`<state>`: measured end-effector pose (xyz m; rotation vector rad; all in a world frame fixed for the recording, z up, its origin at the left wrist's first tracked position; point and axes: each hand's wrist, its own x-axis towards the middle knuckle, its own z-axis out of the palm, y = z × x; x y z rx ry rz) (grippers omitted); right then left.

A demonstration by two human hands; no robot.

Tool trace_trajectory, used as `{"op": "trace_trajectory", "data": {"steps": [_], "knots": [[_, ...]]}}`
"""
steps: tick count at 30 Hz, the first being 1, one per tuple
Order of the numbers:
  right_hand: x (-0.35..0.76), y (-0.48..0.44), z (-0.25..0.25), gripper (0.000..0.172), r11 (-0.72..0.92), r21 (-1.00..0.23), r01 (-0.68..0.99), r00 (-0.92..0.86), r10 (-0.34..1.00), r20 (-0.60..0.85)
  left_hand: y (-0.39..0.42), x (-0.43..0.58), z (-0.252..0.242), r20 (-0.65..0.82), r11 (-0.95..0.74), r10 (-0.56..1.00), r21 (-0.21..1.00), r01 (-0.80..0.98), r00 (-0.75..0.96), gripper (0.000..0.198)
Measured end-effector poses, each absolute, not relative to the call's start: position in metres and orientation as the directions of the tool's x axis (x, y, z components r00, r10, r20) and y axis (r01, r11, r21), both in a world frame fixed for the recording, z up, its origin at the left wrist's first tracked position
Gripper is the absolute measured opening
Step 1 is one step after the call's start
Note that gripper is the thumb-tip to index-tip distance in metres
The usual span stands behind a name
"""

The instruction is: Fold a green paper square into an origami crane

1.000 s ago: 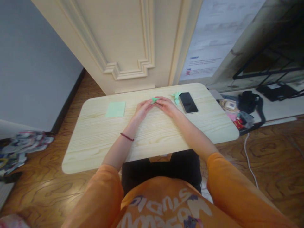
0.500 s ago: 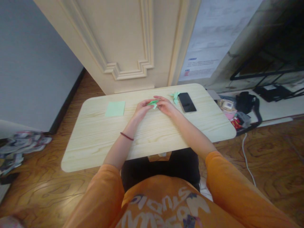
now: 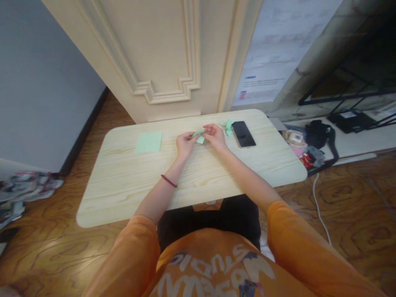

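Note:
A small piece of folded green paper [image 3: 200, 139] is held between my two hands, above the middle of the table. My left hand [image 3: 185, 144] pinches its left end with thumb and fingers. On the other end, my right hand [image 3: 215, 137] is closed, its fingertips partly covering the paper. The exact folds are too small to make out. To the right lies a folded green paper figure [image 3: 229, 128], touching or almost touching a dark-screened phone [image 3: 244, 134]. A flat stack or sheet of square green paper [image 3: 149, 142] rests to the left of my hands.
The pale wooden table [image 3: 123, 181] has rounded corners and stands against a cream panelled door or wall [image 3: 163, 49]. Right of it, a low shelf [image 3: 349, 144] carries bags and small items. A white cable [image 3: 318, 206] runs down to the floor. Shoes [image 3: 31, 185] lie at the left.
My left hand has turned more upright, and its fingers have shifted to a pinch on the paper. My right fingers have curled in closer. The paper's free flap has moved slightly.

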<state>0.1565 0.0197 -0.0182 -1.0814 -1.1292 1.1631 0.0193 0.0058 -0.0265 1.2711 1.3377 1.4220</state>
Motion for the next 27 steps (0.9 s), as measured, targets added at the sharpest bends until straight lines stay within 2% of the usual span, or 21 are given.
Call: {"op": "trace_trajectory", "data": {"steps": [9,14,27], "knots": [[0.1561,0.0211,-0.0216,0.032,0.034,-0.991,-0.126,0.073,0.997,0.025,0.0022,0.0197,-0.0249,0.185,-0.160,0.960,0.978,0.130,-0.209,0.011],[0.1566,0.0210,-0.0194,0.030,0.075,-0.992,-0.099,0.095,0.993,0.066,0.0032,0.0194,-0.0276,0.207,-0.181,0.962,0.971,0.154,-0.176,0.011],[0.1560,0.0143,-0.0150,0.025,0.180,-0.956,0.232,0.139,0.967,0.215,0.0006,0.0218,-0.0224,0.185,-0.149,0.971,0.964,0.220,-0.154,0.004]]}}
